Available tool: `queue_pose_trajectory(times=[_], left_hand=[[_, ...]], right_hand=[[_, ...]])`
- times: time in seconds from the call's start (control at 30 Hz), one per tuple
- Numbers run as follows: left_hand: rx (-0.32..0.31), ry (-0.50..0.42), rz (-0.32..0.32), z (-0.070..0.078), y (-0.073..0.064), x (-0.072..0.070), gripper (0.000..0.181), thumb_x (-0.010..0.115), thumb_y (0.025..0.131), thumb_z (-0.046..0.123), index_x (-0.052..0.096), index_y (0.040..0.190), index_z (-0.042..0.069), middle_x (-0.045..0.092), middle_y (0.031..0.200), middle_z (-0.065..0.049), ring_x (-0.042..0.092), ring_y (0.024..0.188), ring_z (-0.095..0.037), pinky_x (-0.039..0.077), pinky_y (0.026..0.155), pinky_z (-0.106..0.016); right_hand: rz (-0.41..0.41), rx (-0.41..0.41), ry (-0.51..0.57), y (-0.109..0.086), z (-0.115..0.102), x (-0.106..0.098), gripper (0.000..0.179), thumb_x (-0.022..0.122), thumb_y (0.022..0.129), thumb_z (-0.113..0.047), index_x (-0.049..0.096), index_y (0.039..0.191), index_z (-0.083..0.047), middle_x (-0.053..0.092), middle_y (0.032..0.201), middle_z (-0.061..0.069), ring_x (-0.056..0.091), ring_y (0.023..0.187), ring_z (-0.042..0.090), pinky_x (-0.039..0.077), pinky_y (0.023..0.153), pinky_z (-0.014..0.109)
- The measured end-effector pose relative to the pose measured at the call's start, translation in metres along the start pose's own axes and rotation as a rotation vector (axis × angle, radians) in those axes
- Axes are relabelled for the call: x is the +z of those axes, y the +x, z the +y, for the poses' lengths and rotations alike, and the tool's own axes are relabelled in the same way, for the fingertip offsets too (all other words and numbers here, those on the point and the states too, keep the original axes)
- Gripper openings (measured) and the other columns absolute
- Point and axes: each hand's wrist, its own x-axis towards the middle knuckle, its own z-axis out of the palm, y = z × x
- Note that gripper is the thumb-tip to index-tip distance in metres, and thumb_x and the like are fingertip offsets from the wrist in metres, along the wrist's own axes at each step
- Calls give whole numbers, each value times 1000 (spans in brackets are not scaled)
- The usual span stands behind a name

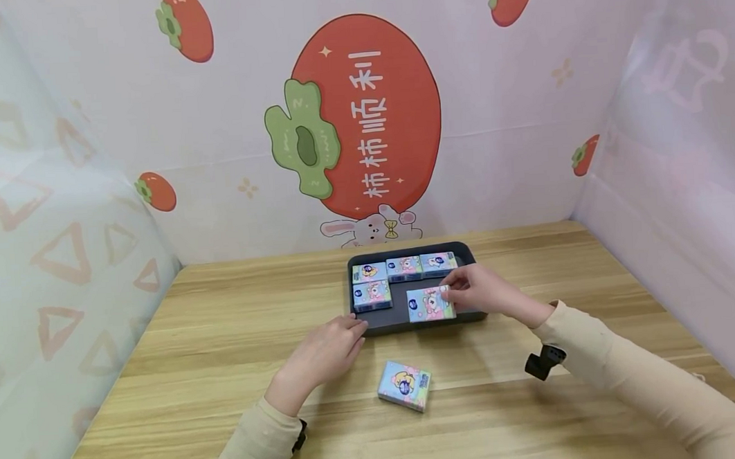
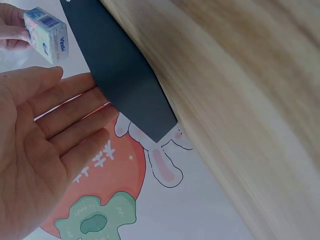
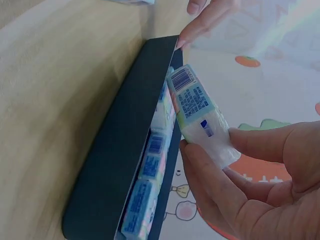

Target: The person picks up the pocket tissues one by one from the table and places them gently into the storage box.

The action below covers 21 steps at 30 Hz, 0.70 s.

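Observation:
My right hand (image 1: 479, 291) pinches a pocket tissue pack (image 1: 430, 304) by its right end, holding it over the front of a dark tray (image 1: 387, 318). In the right wrist view, thumb and fingers grip this tissue pack (image 3: 200, 112) above the tray wall (image 3: 115, 135). Several more tissue packs (image 1: 372, 294) lie inside the tray, along the back and at the left. My left hand (image 1: 324, 349) touches the tray's front left corner with its fingertips; in the left wrist view its fingers are nearly straight against the tray's side (image 2: 120, 75).
Another tissue pack (image 1: 404, 385) lies face up on the wooden table (image 1: 224, 348), in front of the tray. Behind the table hangs a printed cloth backdrop (image 1: 225, 126), with more cloth at both sides.

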Motion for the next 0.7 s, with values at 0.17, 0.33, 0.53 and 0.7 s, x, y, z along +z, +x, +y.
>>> queue_pose_trajectory(times=[0.17,0.33,0.53,0.7], left_hand=[[2,4,-2,0,0,0,30,56,95,19,66,117,2,66,118,-13,61,114,-27,52,96,-39],[6,4,0,0,-1,0,29,56,95,19,66,117,2,66,118,-13,61,114,-26,52,96,-39],[5,1,-1,0,-1,0,30,56,95,18,66,118,2,66,118,-12,61,114,-26,52,96,-38],[10,0,4,0,0,0,29,56,95,18,66,117,2,66,118,-12,61,113,-26,52,96,-38]], right_hand=[[-2,31,5,9,2,-4,31,63,90,-18,64,111,6,67,86,10,65,71,16,58,65,30],[-27,79,19,16,3,-7,33,63,91,-17,62,113,7,67,90,13,69,76,21,60,73,38],[-46,122,14,26,4,-7,33,63,91,-17,61,114,6,67,94,14,70,80,24,59,78,40],[-66,141,15,34,7,-7,32,64,91,-17,61,112,6,67,97,16,70,85,28,59,78,37]])
